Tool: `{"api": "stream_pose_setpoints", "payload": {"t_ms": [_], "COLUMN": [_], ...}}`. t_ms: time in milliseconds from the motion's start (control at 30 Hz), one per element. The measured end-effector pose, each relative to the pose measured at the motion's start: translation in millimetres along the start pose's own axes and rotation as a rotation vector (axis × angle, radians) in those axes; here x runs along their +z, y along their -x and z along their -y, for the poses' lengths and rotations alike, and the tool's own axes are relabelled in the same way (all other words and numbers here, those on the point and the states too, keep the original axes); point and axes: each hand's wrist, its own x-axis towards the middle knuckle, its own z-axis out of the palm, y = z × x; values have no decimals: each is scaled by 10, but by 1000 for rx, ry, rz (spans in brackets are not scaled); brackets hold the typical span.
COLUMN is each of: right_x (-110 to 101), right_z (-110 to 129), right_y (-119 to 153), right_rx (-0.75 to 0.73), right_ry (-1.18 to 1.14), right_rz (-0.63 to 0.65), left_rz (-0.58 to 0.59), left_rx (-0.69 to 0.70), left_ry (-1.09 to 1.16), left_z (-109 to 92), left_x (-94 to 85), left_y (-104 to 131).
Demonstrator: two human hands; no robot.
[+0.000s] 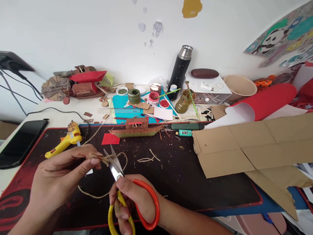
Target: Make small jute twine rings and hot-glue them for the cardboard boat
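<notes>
My left hand (61, 173) pinches a bunch of brown twine (104, 159) between thumb and fingers. A loop of the twine hangs down and curves over the dark mat. My right hand (132, 192) grips scissors (114, 169) with one red and one yellow handle. The scissor blades are parted, right at the twine near my left fingertips. Behind them a small brown and green model boat (137, 128) sits on the mat, beside a red square piece (111, 138). Short twine bits (149, 159) lie on the mat to the right.
A yellow glue gun (65, 140) and a black phone (22, 143) lie at the left. Paint jars (134, 96), a black thermos (179, 71) and a red model boat (85, 81) stand at the back. Cardboard (254, 143) covers the right side.
</notes>
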Motion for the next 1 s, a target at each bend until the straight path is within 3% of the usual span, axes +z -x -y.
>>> {"api": "stream_pose_setpoints", "payload": {"t_ms": [133,300,367,500,600,800,867,1000], "right_x": [6,64,63,-58,-206,-432,-483,-543], "right_z": [-5,81,177,423,591,743,729,663], "right_y": [-5,77,174,471,732,1053,1074,1065], "right_rx": [37,106,106,-51,-144,-217,-239,-273], "right_ry": [30,66,90,81,54,81,64,42], "right_rz": [-102,9,24,-16,-125,-309,-307,-317], "left_rz": [-90,-224,-211,75,354,742,839,995], "left_rx": [-55,-161,-173,-67,88,555,604,724], "left_ry": [24,123,128,-72,-250,-790,-1003,-1127], "left_z": [-5,0,17,38,18,-68,-136,-244], "left_x": [-30,-58,-101,-161,-42,631,863,1145], "left_y": [-1,2,-36,-170,-232,-229,-258,-343]}}
